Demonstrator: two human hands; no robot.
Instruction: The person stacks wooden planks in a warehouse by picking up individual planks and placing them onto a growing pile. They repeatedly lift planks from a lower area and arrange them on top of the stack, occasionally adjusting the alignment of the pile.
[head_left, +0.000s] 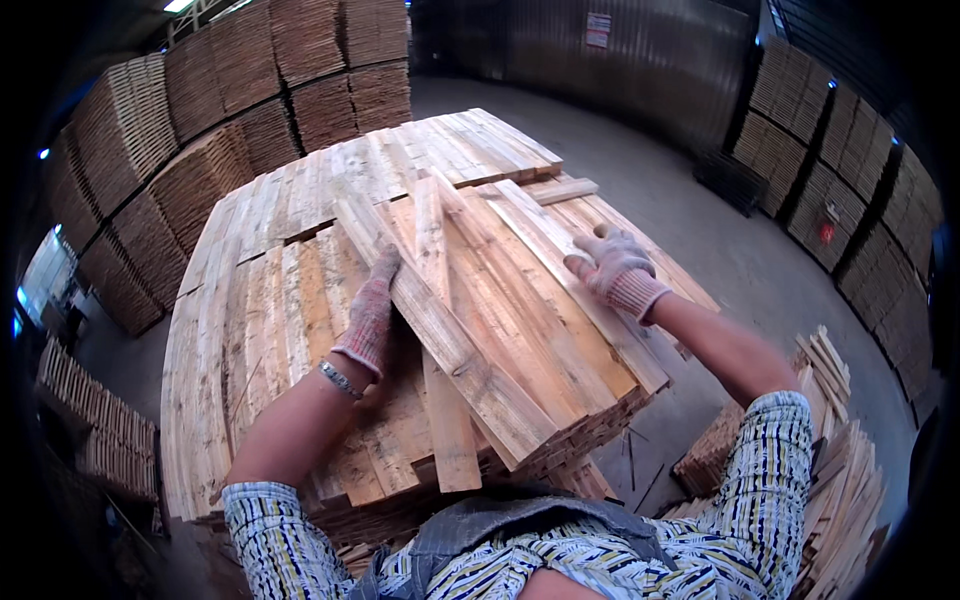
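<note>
Both hands wear pale knitted gloves with reddish cuffs. My left hand [374, 312] grips the left edge of a loose wooden plank [450, 345], which lies slantwise over the stack; some of its fingers are hidden. Beneath that plank, another loose plank [432, 240] runs nearly straight toward me. My right hand [614, 270] has its fingers apart, resting at a long plank [575, 265] on the stack's right side. Under both hands is a wide stack of planks [285, 320], laid side by side with uneven ends.
Tall piles of stacked boards stand at the back left [220, 75] and along the right [840, 170]. Loose wood strips [840, 490] lie in a heap at the near right. Grey concrete floor [660, 180] runs behind the stack toward a metal wall [660, 70].
</note>
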